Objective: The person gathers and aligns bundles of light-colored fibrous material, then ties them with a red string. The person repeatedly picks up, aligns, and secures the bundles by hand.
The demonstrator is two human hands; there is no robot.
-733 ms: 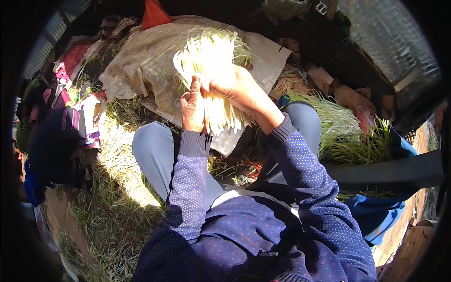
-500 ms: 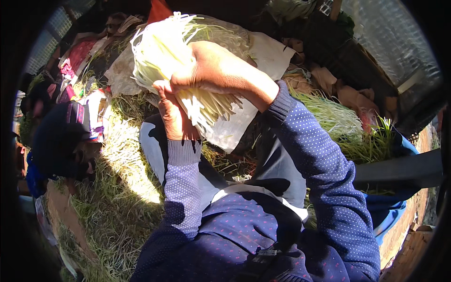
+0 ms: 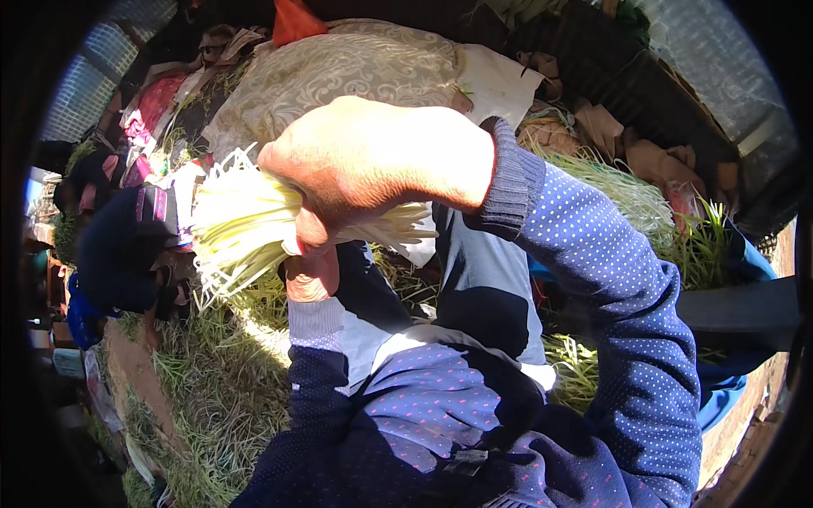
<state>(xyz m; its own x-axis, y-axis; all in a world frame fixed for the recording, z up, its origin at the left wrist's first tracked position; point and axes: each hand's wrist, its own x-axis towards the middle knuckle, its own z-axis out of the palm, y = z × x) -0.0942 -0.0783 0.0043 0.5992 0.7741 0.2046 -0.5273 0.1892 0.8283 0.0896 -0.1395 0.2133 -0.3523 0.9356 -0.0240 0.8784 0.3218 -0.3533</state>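
Observation:
A thick bunch of pale yellow stalks (image 3: 241, 224), like blanched chives, lies nearly level in front of me, with loose ends fanning out at the left. My right hand (image 3: 364, 165) is closed over its top, palm down, covering its middle. From below, my left hand (image 3: 313, 275) supports the bunch against the right one; most of its fingers are hidden behind the stalks and the right hand. The other ends of the stalks stick out under my right wrist.
Loose grass-like trimmings (image 3: 224, 381) cover the ground at left. A patterned cloth (image 3: 364, 68) covers a mound ahead. More green-white stalks (image 3: 610, 190) lie at right, beside a dark bar (image 3: 737, 313). Another person in dark clothing (image 3: 118, 250) bends down at far left.
Both hands have brought the bunch lower and to the left, tipping it from upright to nearly level. My right hand has turned palm down over it.

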